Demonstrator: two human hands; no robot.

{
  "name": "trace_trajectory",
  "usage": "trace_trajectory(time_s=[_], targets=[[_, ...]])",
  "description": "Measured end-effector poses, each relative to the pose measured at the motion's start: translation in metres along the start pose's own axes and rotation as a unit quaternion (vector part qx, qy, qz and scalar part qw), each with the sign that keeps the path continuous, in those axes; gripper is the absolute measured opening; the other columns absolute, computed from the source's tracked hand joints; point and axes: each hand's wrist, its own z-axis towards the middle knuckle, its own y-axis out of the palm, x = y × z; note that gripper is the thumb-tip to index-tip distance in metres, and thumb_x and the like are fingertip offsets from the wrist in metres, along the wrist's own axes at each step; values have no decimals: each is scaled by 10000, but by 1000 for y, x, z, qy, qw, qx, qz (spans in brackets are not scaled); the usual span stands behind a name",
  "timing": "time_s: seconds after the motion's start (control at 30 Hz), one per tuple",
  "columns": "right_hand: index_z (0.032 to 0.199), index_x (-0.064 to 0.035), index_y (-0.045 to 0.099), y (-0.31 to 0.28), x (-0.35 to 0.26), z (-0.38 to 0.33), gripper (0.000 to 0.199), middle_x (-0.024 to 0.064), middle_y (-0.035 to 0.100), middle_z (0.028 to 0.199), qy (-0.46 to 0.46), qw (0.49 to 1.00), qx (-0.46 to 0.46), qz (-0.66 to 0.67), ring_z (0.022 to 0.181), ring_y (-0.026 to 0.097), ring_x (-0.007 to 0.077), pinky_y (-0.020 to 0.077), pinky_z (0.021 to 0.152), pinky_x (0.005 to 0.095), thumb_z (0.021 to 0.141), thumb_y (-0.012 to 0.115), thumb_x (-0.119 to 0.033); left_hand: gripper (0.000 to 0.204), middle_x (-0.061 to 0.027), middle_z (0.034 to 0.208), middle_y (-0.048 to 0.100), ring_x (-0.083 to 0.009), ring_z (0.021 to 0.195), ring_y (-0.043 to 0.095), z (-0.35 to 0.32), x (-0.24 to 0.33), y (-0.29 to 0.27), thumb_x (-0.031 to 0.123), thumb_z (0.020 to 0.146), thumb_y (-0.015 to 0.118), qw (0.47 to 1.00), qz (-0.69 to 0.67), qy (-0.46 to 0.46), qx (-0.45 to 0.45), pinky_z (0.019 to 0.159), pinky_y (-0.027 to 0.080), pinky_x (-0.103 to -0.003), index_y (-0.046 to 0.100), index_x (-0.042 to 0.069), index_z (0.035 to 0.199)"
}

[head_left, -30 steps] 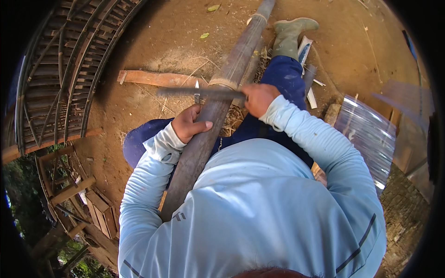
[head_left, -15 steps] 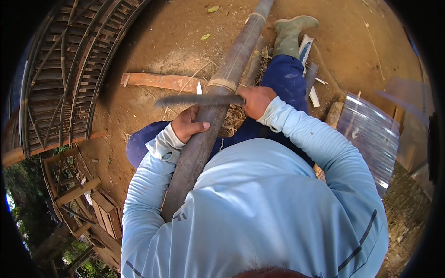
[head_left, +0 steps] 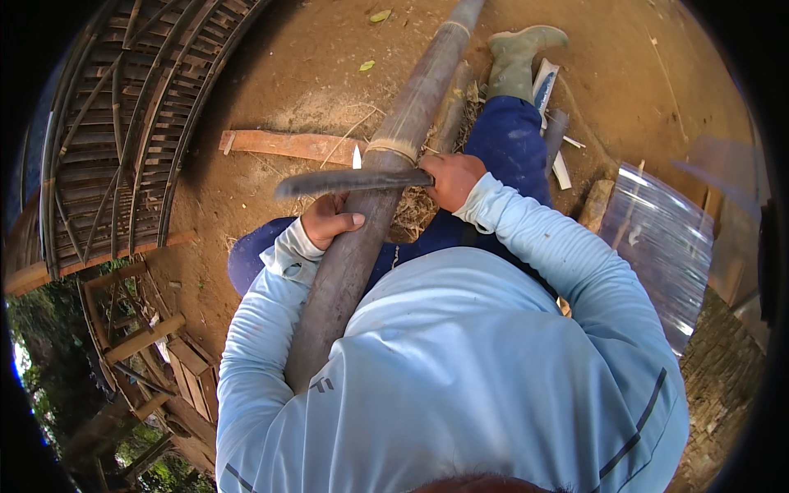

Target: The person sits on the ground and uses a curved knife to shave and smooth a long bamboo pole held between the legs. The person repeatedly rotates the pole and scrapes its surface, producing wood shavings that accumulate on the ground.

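Note:
A thick brown bamboo pole (head_left: 362, 234) runs from beside my body away over the ground, with a pale ring at its node. My left hand (head_left: 327, 220) is wrapped round the pole's left side, thumb on top. In my right hand (head_left: 454, 177) is the handle of a machete, whose dark, wide blade (head_left: 337, 181) lies across the pole just nearer than the node, pointing left. The handle itself is mostly hidden by my fingers. Whether the edge bites into the bamboo, I cannot tell. Behind the blade, a small white pointed piece (head_left: 357, 158) stands up.
A flat reddish-brown board (head_left: 288, 145) lies on the dirt beyond the pole. My booted leg (head_left: 514, 131) stretches ahead, with offcuts (head_left: 555, 144) beside it. Clear plastic sheeting (head_left: 657, 246) is at the right, a slatted bamboo structure (head_left: 123, 123) at the left.
The machete blade, blurred before, is sharper now and sits slightly lower on its left end. Both hands keep their grips; the view has shifted slightly.

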Motion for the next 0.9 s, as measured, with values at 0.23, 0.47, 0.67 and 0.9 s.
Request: trace_trajectory(time_s=[0.23, 0.47, 0.67, 0.9], targets=[[985, -84, 635, 11, 4, 2, 180, 169, 683, 900, 29, 999, 36, 29, 878, 669, 394, 539, 767, 485, 837, 667, -180, 735, -152, 1267, 622, -213, 1127, 618, -3, -5, -13, 235, 826, 715, 991, -82, -93, -47, 1013, 473, -338, 402, -66, 1419], [988, -74, 638, 22, 9, 1, 177, 190, 676, 883, 22, 996, 71, 57, 857, 666, 412, 532, 764, 500, 850, 664, -183, 713, -152, 1229, 636, -216, 1092, 633, -4, -1, -8, 236, 824, 704, 994, -79, -72, -8, 995, 480, -346, 422, -75, 1400], [1023, -79, 632, 23, 20, 11, 201, 174, 686, 942, 76, 995, 52, 46, 928, 666, 394, 534, 794, 494, 855, 656, -185, 731, -156, 1235, 632, -218, 1105, 627, -3, -5, -13, 236, 814, 702, 994, -77, -76, -29, 1009, 468, -346, 412, -80, 1406], [962, -81, 611, 23, 30, 18, 193, 161, 672, 917, 143, 985, 70, 59, 919, 659, 388, 526, 782, 492, 816, 684, -184, 774, -160, 1277, 609, -222, 1148, 611, 0, 5, -2, 223, 821, 702, 991, -90, -88, -43, 1033, 457, -348, 361, -75, 1449]])
